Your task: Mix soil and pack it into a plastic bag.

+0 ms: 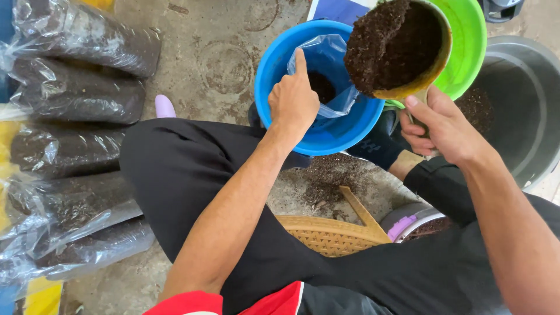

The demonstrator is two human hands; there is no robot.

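Yellowish scoop, heaped, seemingly dark soil

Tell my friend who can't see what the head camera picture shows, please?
A seated person's right hand tips a scoop of dark soil toward a clear plastic bag that the left hand holds open inside a blue bucket. Filled bags of soil lie in a row on the concrete floor.

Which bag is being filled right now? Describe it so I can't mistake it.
Find the blue bucket at top centre. The clear plastic bag stands open inside it, held by the left hand. Unlike the filled bags lying at left, it holds little soil.
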